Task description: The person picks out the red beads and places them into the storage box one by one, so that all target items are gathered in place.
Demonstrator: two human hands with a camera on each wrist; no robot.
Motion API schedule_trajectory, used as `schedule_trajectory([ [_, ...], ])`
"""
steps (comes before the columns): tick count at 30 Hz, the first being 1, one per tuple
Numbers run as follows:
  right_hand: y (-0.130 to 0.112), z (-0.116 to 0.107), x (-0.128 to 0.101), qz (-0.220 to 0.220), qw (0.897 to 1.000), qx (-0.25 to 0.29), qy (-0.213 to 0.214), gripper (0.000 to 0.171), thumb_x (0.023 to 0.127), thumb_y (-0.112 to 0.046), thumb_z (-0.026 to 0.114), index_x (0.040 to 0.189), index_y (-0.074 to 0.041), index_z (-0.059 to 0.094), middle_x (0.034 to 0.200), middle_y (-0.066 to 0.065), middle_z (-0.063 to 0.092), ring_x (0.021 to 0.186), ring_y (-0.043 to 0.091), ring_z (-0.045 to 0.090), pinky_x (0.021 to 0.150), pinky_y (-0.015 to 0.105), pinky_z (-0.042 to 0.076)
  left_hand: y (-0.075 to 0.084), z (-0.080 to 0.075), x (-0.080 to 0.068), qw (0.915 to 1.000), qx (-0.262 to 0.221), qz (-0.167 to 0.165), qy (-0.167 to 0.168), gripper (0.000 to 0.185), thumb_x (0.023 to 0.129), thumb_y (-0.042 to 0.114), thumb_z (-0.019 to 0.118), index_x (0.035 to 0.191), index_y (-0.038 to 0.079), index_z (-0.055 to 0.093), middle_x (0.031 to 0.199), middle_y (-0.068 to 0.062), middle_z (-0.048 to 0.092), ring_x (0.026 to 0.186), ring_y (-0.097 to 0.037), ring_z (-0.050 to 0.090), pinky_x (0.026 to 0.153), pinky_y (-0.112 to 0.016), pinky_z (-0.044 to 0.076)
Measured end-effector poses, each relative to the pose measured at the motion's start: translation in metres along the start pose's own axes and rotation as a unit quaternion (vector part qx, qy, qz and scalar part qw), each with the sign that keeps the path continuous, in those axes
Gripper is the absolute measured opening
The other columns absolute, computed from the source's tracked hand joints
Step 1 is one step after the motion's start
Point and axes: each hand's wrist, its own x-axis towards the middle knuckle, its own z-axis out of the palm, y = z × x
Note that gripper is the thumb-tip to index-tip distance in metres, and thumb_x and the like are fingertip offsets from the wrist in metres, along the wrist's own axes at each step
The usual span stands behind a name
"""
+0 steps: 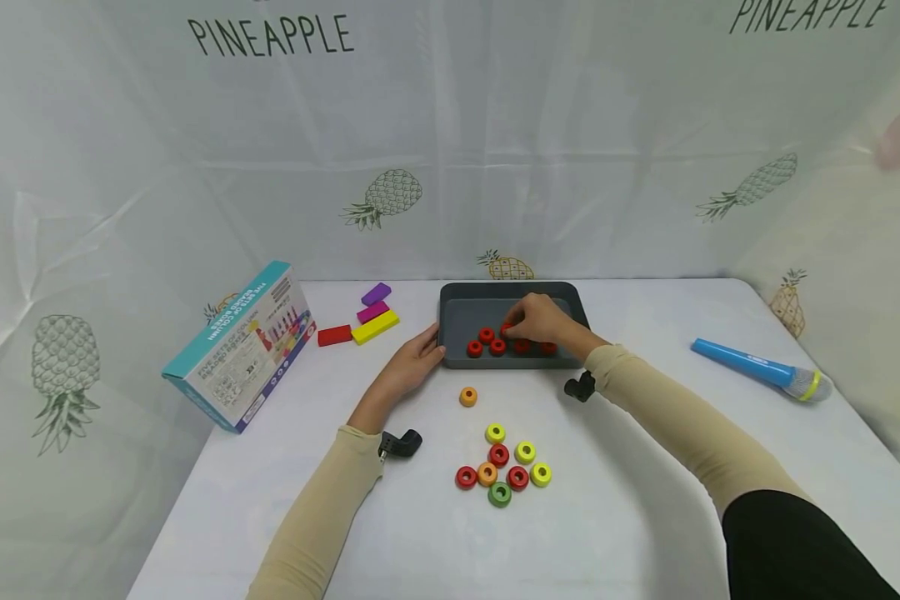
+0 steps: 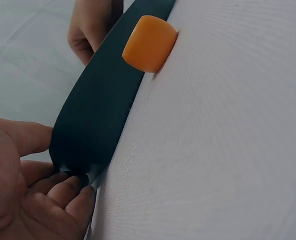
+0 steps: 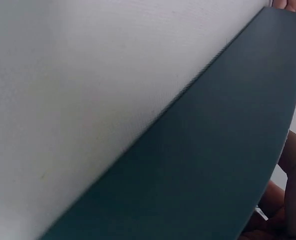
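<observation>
A dark grey tray (image 1: 465,302) stands at the back of the white table with several red beads (image 1: 475,348) in its front part. My left hand (image 1: 412,362) grips the tray's left side; in the left wrist view, the thumb and curled fingers (image 2: 70,192) meet its end wall. Over the tray, my right hand (image 1: 543,318) pinches a red bead (image 1: 506,328) between thumb and fingertips. The right wrist view mostly shows the tray's outer wall (image 3: 187,150), which partly hides that hand. An orange bead (image 1: 468,397) lies just in front of the tray.
Several loose beads (image 1: 498,455) in red, yellow, orange and green lie nearer the front. Coloured blocks (image 1: 375,326) and a printed toy box (image 1: 243,346) are at left. On the right lies a blue toy microphone (image 1: 761,369). A pineapple-print curtain (image 1: 570,125) hangs behind.
</observation>
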Motion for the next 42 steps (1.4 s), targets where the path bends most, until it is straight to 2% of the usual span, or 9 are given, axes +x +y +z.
schedule_trajectory([
  [5,0.001,0.000,0.000,-0.001,1.000,-0.001,0.000,0.026,0.088,-0.023,0.078,0.108,-0.006,0.079,0.106,0.011,0.078,0.097,0.024,0.071,0.086,0.042,0.060,0.001,0.000,-0.001,1.0000,0.001,-0.002,-0.002,0.063,0.105,0.030,0.054,0.162,0.022,0.027,0.163,-0.004,0.038,0.149,-0.019,0.039,0.123,-0.041,0.031],
  [14,0.000,0.000,-0.001,0.004,1.000,-0.001,0.002,0.028,0.087,-0.024,0.078,0.109,-0.006,0.078,0.107,0.011,0.078,0.099,0.025,0.070,0.089,0.043,0.059,0.001,0.001,-0.001,1.0000,-0.001,-0.005,-0.001,0.063,0.105,0.031,0.054,0.162,0.025,0.027,0.162,-0.002,0.039,0.149,-0.018,0.039,0.124,-0.042,0.030],
  [22,0.001,-0.005,-0.005,0.023,0.999,0.015,0.016,0.036,0.088,-0.024,0.077,0.118,-0.004,0.075,0.120,0.014,0.074,0.114,0.031,0.068,0.096,0.047,0.057,0.001,0.001,0.000,0.9999,0.011,-0.006,-0.001,0.063,0.105,0.033,0.054,0.162,0.025,0.027,0.162,-0.003,0.040,0.150,-0.019,0.039,0.124,-0.043,0.029],
  [27,-0.002,-0.009,-0.009,0.026,0.999,0.021,0.025,0.037,0.089,-0.022,0.076,0.121,-0.002,0.073,0.122,0.016,0.073,0.115,0.032,0.068,0.096,0.047,0.057,0.002,0.000,-0.002,0.9999,0.011,-0.012,0.000,0.064,0.105,0.034,0.054,0.162,0.024,0.027,0.162,-0.002,0.040,0.150,-0.020,0.038,0.125,-0.044,0.029],
  [42,-0.010,-0.014,-0.026,0.004,0.999,0.021,0.033,0.037,0.089,-0.021,0.076,0.120,-0.001,0.073,0.120,0.014,0.074,0.113,0.031,0.068,0.095,0.047,0.058,0.002,0.000,-0.001,0.9999,0.006,-0.015,-0.002,0.063,0.105,0.034,0.054,0.162,0.025,0.026,0.163,-0.002,0.038,0.150,-0.019,0.039,0.125,-0.043,0.027],
])
